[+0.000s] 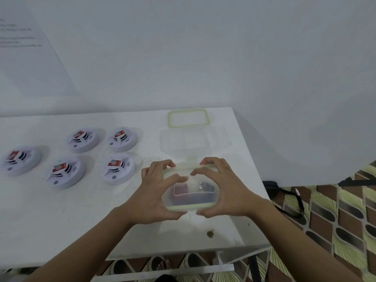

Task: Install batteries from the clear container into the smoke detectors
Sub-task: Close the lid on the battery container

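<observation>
I see the green-rimmed clear container (191,193) near the counter's (81,220) right edge, clasped between my left grip (156,192) and right grip (225,190), fingers curled round its ends. Five smoke detectors (119,168) sit leftward, well apart from it. One loose lid (188,118) and one empty tub (188,142) lie by the far right corner.

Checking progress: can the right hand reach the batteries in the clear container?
Probably not: the green-rimmed lid seems to be on the clear container, whose sides the left hand and right hand grip.
</observation>
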The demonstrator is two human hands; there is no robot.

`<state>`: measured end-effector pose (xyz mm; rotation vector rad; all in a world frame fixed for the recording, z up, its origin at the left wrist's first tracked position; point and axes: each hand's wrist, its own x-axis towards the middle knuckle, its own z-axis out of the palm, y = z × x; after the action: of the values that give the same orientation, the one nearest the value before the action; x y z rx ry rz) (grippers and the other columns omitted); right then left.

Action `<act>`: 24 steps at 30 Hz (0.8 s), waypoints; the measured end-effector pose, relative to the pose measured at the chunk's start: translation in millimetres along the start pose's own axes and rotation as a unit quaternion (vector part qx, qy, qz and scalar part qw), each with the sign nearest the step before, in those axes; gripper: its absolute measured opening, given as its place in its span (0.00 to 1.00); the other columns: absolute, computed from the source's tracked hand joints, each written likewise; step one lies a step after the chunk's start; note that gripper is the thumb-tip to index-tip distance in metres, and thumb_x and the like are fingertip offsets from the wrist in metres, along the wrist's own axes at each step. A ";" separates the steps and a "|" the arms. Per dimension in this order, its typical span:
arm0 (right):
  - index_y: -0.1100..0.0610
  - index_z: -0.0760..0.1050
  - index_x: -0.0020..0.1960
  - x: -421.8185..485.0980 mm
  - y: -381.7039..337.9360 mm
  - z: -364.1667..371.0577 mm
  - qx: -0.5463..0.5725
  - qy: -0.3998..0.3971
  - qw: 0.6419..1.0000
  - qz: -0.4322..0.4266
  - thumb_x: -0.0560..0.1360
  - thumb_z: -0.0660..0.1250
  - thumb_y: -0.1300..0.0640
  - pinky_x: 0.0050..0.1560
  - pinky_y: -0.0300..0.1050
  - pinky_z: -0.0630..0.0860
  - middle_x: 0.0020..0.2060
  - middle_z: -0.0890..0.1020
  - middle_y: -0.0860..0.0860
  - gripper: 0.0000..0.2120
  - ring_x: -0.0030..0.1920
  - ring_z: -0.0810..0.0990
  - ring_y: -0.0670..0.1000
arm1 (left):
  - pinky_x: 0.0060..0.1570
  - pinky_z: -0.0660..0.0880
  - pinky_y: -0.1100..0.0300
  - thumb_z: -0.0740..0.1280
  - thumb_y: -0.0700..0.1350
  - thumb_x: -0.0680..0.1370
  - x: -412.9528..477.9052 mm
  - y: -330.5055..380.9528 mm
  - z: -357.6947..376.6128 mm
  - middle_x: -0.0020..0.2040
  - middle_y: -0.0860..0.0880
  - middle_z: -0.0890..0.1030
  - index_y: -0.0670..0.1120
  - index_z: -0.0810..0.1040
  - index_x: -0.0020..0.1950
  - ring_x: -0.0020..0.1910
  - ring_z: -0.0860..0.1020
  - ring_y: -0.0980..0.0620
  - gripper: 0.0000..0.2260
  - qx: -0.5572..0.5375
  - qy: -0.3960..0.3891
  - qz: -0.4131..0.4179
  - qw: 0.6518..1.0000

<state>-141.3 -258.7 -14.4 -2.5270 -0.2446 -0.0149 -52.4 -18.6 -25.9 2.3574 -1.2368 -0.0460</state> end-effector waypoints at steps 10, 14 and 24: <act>0.49 0.83 0.50 25.1 -3.3 -23.9 0.251 0.187 0.947 0.070 0.76 0.73 0.50 0.58 0.41 0.77 0.49 0.84 0.41 0.04 0.55 0.82 0.44 | 0.70 0.61 0.56 0.74 0.69 0.67 5.7 -4.5 -34.0 0.72 0.62 0.59 0.68 0.67 0.69 0.75 0.59 0.59 0.33 -0.125 -0.094 -0.042 0.987; 0.52 0.82 0.45 61.4 7.9 -42.8 0.271 0.283 0.914 0.104 0.78 0.71 0.58 0.49 0.45 0.79 0.41 0.85 0.44 0.04 0.44 0.84 0.50 | 0.52 0.70 0.67 0.67 0.59 0.78 39.7 -24.0 -49.7 0.57 0.58 0.75 0.63 0.75 0.62 0.57 0.76 0.57 0.13 -0.172 0.048 -0.096 0.979; 0.52 0.79 0.57 173.6 60.6 -74.5 0.141 0.216 0.928 0.269 0.77 0.70 0.54 0.48 0.41 0.72 0.51 0.81 0.52 0.10 0.52 0.79 0.52 | 0.63 0.72 0.51 0.64 0.61 0.80 178.9 -94.1 -25.1 0.63 0.41 0.74 0.57 0.72 0.69 0.63 0.75 0.43 0.19 -0.179 0.102 -0.320 0.925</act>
<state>43.5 -319.9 24.2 -2.1546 0.5835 -0.2940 131.9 -103.9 -10.3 2.2595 -0.2889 -0.2134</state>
